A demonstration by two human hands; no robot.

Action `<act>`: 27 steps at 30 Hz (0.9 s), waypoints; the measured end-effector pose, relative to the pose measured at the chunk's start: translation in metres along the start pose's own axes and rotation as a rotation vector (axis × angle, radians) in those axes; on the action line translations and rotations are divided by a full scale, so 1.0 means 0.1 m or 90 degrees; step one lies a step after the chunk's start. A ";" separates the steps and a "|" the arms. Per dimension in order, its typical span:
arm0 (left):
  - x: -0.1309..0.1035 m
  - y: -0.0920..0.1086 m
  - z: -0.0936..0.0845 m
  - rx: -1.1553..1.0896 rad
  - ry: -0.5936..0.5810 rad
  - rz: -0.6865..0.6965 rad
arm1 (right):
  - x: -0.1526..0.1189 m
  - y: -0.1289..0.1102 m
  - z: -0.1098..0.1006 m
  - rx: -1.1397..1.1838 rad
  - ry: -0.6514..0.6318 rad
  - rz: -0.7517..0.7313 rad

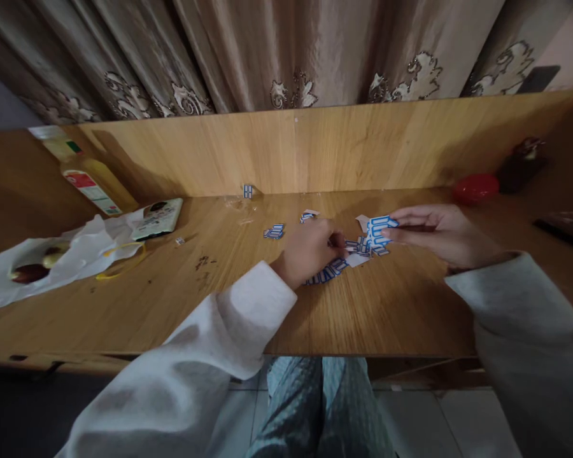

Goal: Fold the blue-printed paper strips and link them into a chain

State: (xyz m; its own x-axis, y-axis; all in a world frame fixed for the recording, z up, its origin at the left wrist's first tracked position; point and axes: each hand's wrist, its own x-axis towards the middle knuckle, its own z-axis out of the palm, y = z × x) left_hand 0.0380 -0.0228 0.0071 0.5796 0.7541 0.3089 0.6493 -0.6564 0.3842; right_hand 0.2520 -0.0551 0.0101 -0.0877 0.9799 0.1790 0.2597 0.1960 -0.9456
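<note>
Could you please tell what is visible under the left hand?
Flat blue-and-white cutouts show beside the bare left hand, on the brown wooden table; whatever the palm covers cannot be seen.

Nothing on the bottle label (93, 192) or cutouts (377, 233) is readable.

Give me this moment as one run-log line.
right hand: pinching blue-edged cutout | left hand: over other cutouts, grip unclear | around: bottle back left, red object back right

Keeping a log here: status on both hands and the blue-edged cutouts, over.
Right hand pinching blue-edged cutout. Left hand at the cutout cluster, grip unclear. That hand partly blocks the view.
</note>
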 end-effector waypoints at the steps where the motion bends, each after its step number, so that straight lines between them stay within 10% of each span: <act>1: 0.01 0.00 -0.03 -0.010 0.033 0.006 | 0.00 0.00 0.00 0.002 -0.006 0.006; 6: 0.01 0.10 -0.14 -0.059 0.302 0.133 | 0.01 0.07 -0.03 0.030 -0.011 0.059; 14: -0.06 0.24 0.08 0.082 0.209 0.283 | 0.00 0.13 -0.03 0.108 -0.072 0.018; 27: 0.02 0.21 0.19 -0.595 0.231 -0.041 | -0.01 0.11 0.01 0.086 -0.025 -0.015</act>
State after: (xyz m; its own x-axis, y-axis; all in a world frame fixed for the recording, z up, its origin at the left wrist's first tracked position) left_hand 0.0619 -0.0350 -0.0004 0.2711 0.8508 0.4502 -0.0636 -0.4508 0.8903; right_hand 0.2545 -0.0537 -0.0011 -0.1303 0.9724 0.1934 0.1253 0.2096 -0.9697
